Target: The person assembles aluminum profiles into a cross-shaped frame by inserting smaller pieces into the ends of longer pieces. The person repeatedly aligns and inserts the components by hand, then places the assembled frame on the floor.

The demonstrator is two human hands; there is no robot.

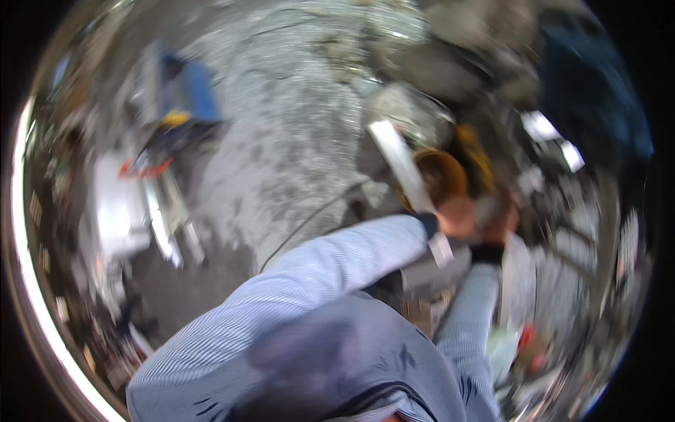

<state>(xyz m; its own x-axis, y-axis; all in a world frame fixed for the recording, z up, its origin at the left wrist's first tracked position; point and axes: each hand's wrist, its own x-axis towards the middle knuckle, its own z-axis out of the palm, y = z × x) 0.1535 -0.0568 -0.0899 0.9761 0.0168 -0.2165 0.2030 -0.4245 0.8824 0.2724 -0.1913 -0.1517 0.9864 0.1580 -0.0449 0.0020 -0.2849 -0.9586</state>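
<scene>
The picture is smeared by motion. My left hand point(457, 215), past a dark cuff, reaches across to the right side. A long pale flat bar point(399, 156) runs aslant close by its wrist; whether the hand touches it I cannot tell. Just to the right is my right hand point(502, 219), also past a dark cuff. A small greyish blurred patch point(485, 209) lies between the two hands, its kind not clear. Beyond them is a round orange-brown opening or bowl-like thing point(443, 174). The fingers of both hands are too blurred to make out.
A blue and grey box-like thing point(190, 91) stands at the far left, with pale metal lengths point(160, 221) nearer. Clear plastic-wrapped bulk point(408, 112) lies beyond my hands. A dark cable point(302, 228) crosses the grey floor point(260, 133). Pale stacked pieces point(555, 281) crowd the right.
</scene>
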